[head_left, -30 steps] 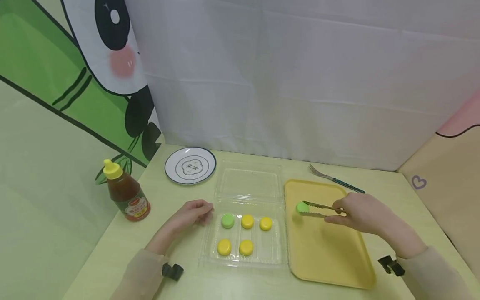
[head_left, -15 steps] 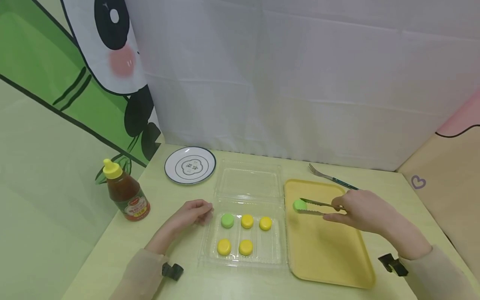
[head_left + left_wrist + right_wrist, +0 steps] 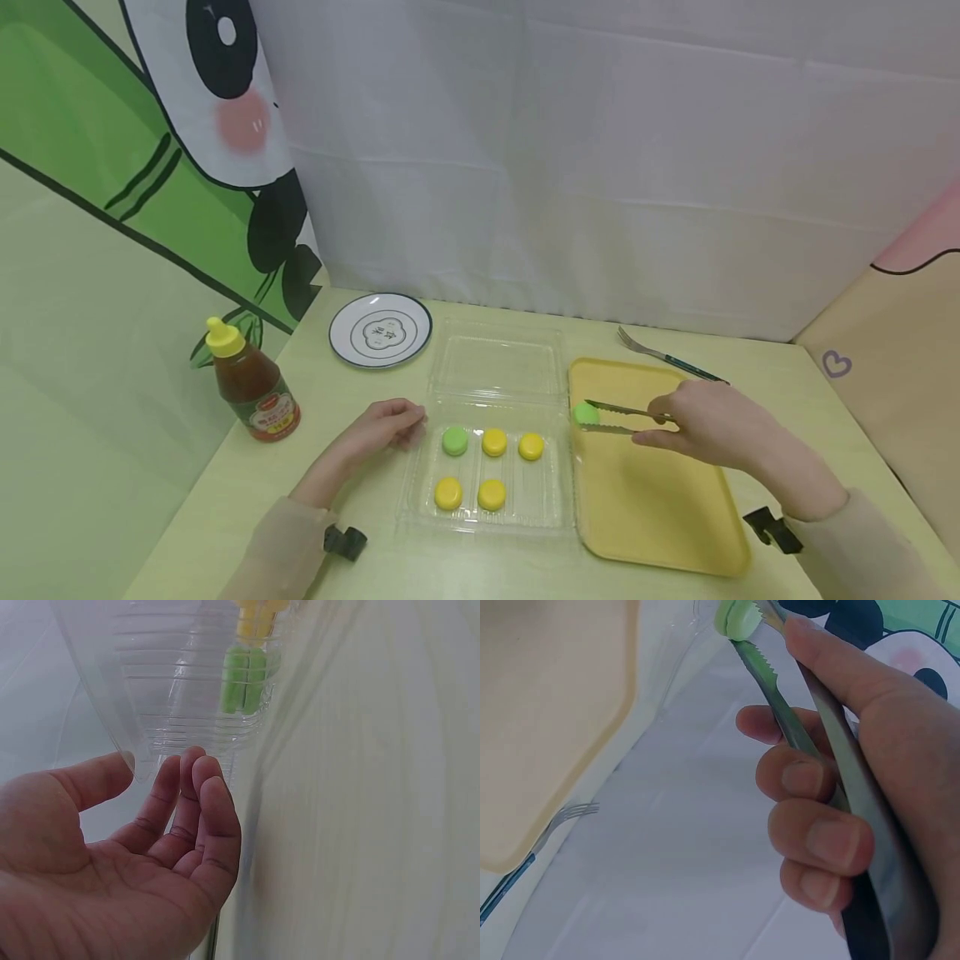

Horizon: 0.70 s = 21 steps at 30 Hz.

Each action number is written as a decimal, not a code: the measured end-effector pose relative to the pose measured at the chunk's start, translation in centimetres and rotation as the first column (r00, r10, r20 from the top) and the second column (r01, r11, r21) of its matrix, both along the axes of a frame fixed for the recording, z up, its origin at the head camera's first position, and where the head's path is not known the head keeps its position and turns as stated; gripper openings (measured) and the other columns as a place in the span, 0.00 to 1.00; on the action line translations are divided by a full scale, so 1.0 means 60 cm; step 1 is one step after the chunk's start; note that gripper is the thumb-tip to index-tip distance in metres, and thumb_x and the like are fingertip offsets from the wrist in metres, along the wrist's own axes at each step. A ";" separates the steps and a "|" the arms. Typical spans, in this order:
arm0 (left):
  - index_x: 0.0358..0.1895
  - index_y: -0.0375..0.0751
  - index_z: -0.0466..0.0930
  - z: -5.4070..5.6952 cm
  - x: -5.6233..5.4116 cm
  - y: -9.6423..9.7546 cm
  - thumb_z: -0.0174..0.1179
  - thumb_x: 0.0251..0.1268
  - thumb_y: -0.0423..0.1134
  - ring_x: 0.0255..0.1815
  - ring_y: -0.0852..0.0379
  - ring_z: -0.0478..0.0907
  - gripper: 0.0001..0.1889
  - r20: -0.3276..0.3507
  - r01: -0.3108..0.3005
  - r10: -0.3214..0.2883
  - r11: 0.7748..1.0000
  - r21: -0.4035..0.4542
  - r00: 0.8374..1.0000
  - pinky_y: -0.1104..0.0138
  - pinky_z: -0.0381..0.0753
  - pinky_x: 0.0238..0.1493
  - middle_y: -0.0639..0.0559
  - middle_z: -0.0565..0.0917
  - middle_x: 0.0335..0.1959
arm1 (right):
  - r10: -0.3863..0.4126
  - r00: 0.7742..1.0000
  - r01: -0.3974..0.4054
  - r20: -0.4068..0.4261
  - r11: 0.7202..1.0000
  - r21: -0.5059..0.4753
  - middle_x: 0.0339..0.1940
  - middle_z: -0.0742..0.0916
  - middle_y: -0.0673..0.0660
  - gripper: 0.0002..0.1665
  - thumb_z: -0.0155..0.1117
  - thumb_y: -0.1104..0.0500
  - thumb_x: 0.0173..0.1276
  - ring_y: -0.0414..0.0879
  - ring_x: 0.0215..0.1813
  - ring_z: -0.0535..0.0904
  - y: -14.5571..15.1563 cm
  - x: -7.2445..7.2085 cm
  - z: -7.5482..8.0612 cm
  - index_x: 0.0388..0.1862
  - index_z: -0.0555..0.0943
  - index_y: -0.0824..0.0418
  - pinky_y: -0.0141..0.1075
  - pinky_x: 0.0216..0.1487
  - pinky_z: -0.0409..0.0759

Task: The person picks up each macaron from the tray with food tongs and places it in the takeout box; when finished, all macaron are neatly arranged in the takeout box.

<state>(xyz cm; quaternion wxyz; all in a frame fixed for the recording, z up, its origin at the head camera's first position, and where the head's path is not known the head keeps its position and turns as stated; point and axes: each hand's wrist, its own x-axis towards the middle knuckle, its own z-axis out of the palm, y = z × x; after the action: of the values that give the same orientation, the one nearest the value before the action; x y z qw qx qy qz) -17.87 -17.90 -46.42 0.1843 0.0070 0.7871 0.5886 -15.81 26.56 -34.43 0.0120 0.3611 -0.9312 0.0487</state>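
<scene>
My right hand [image 3: 716,423] grips metal tongs [image 3: 829,735], whose serrated tips pinch a green macaron [image 3: 586,414]. In the head view that macaron appears over the left edge of the yellow tray [image 3: 652,517], close to the clear plastic box [image 3: 551,521]. The box lies with its lid folded back. Inside its base are a green macaron [image 3: 454,441] and several yellow macarons [image 3: 492,494]. At the box's left rim, my left hand [image 3: 386,427] has the corner between thumb and fingers, as the left wrist view shows. How firmly it pinches is unclear.
Behind the tray lies a fork [image 3: 675,362] with a dark green handle. A white plate [image 3: 381,331] with a blue rim sits at the back left. A sauce bottle [image 3: 255,383] with a yellow cap stands at the far left. White cloth [image 3: 600,167] hangs behind the table.
My right hand has carried the tongs and green macaron leftward across the tray toward the box. My left hand has stayed at the box's rim.
</scene>
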 end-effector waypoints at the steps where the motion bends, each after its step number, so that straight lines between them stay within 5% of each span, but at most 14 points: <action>1: 0.47 0.28 0.78 0.000 0.000 0.000 0.53 0.77 0.43 0.37 0.54 0.75 0.17 0.001 0.001 -0.001 1.000 0.002 1.000 0.62 0.77 0.43 0.49 0.79 0.34 | 0.010 1.000 -0.010 -0.007 1.000 -0.004 0.16 0.55 0.38 0.28 0.68 0.40 0.66 0.30 0.20 0.49 -0.002 0.000 0.000 0.16 0.64 0.46 0.28 0.23 0.53; 21: 0.47 0.29 0.79 -0.001 0.000 -0.001 0.54 0.77 0.44 0.36 0.55 0.75 0.17 0.005 -0.003 0.003 1.000 0.010 1.000 0.64 0.77 0.41 0.49 0.79 0.34 | 0.064 0.997 -0.064 0.037 0.998 -0.020 0.14 0.58 0.38 0.24 0.68 0.40 0.66 0.30 0.19 0.51 -0.043 0.007 -0.015 0.17 0.70 0.46 0.28 0.21 0.54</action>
<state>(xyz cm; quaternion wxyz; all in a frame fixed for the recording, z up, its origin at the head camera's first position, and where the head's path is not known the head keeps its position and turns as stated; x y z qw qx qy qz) -17.89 -17.94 -46.48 0.1854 0.0051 0.7838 0.5927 -15.40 24.00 -35.36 -0.0038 0.3896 -0.9187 0.0646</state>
